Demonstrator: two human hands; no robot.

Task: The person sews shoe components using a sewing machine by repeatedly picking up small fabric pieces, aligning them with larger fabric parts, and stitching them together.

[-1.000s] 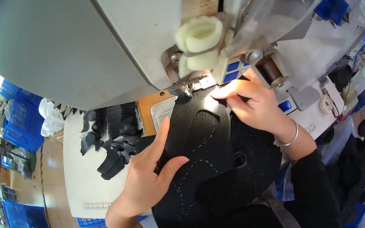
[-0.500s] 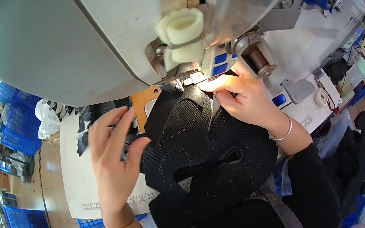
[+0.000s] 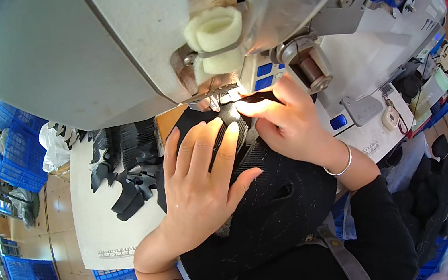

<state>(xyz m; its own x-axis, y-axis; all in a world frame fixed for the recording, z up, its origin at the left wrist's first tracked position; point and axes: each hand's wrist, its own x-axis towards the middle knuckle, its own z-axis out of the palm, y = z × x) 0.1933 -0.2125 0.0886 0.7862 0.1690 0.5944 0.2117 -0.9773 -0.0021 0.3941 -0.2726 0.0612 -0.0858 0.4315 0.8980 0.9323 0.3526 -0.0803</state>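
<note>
A black mesh fabric piece [image 3: 282, 218] with pale stitch lines lies bunched under the sewing machine [image 3: 56, 66]. Flat on it, to the left, rests my left hand [image 3: 198, 178], fingers spread and thumb stretched out to the right. My right hand [image 3: 291, 127] is closed on the fabric just right of the presser foot [image 3: 222, 99], index finger and thumb near the lit stitching spot. The needle itself is too small to make out. My hands cover much of the fabric's upper part.
Dark cut pieces [image 3: 129, 145] lie overlapped on the white table [image 3: 95, 229] at the left. A brown thread bobbin [image 3: 311, 69] hangs on the machine's right side. Blue crates [image 3: 35, 278] stand on the floor at the left. Black material [image 3: 429, 196] is heaped at the right.
My left hand has come down and right, from beside the fabric onto it. The right hand stays by the presser foot. More of the dark cut pieces now shows.
</note>
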